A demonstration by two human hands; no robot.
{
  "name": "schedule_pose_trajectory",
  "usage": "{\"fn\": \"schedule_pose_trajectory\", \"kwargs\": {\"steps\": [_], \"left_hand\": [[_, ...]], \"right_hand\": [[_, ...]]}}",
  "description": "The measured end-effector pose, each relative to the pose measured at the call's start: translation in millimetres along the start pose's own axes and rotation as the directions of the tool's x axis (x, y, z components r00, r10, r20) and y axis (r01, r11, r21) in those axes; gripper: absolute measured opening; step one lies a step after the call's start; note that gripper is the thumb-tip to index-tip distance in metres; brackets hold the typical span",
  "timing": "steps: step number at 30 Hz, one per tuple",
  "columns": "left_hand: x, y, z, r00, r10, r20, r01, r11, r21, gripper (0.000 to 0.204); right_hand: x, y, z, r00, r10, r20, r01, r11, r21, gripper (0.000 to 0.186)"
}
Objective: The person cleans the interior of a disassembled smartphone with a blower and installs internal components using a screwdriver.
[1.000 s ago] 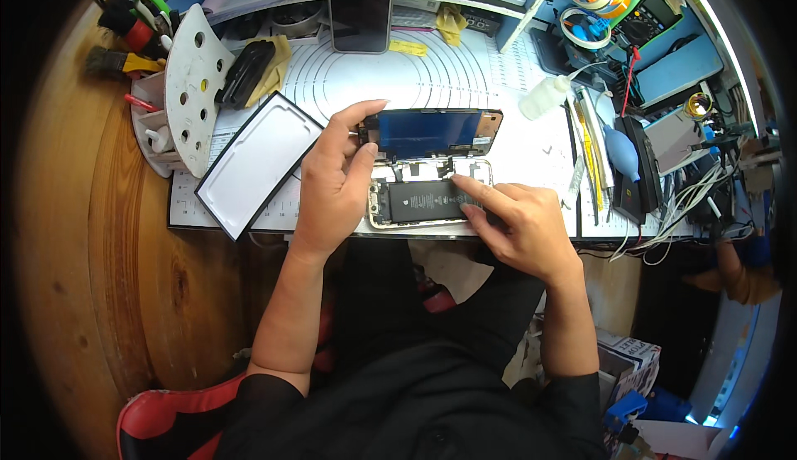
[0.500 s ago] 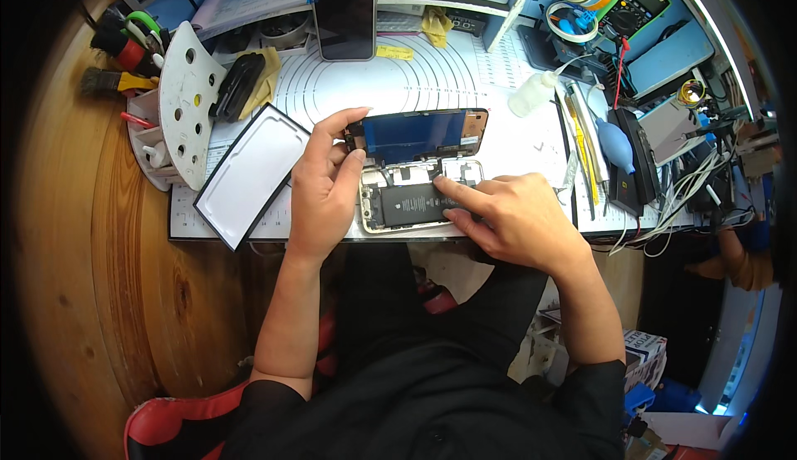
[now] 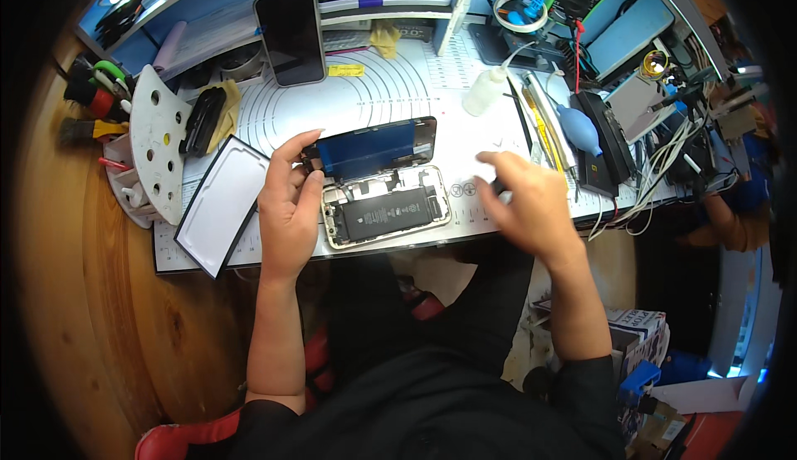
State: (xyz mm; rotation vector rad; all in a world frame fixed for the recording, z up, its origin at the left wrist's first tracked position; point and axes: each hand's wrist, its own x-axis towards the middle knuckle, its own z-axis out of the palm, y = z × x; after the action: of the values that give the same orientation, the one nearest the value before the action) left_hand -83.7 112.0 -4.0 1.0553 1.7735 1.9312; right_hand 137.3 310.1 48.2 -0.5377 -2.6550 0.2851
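An opened phone body point(image 3: 427, 188) lies at the table's front edge, its black battery point(image 3: 383, 214) and inner parts exposed. Above it the phone screen point(image 3: 369, 149) is tilted up, its blue-sheeted inner side facing me. My left hand point(image 3: 289, 203) pinches the left end of that screen between thumb and fingers. To the right of the phone and apart from it, my right hand point(image 3: 535, 207) hovers over the mat, slightly blurred. Its index finger and thumb are spread, and I see no object held between them.
Left of the phone lies a white tray with a black rim point(image 3: 222, 207). Another phone point(image 3: 290, 36) stands upright at the back. On the right are a squeeze bottle point(image 3: 487, 92), a blue air blower point(image 3: 579, 130), a black box point(image 3: 599, 173) and tangled cables point(image 3: 643, 198).
My right hand has left the phone body and moved right, its fingers parting. My left hand still holds the screen tilted up. The whole view has shifted, with the table's things appearing further left.
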Motion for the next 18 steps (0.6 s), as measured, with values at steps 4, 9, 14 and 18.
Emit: {"fn": "schedule_pose_trajectory", "kwargs": {"steps": [4,9,14,18], "left_hand": [[1,2,5,1.0,0.009,0.012,-0.009,1.0,0.02,0.048],[2,3,7,1.0,0.021,0.0,-0.021,0.999,0.03,0.051],[1,-2,2,0.999,0.034,0.023,-0.035,0.997,0.064,0.054],[1,-1,2,0.999,0.047,0.022,-0.048,0.998,0.046,0.055]], "right_hand": [[-1,54,-16,0.997,0.056,0.055,-0.042,0.974,-0.222,0.024],[22,77,-18,0.928,-0.299,0.222,0.353,0.896,-0.269,0.029],[38,80,-22,0.857,-0.381,0.348,0.479,0.837,-0.264,0.017],[43,82,-17,0.811,-0.43,0.396,0.559,0.769,-0.31,0.016]]}}
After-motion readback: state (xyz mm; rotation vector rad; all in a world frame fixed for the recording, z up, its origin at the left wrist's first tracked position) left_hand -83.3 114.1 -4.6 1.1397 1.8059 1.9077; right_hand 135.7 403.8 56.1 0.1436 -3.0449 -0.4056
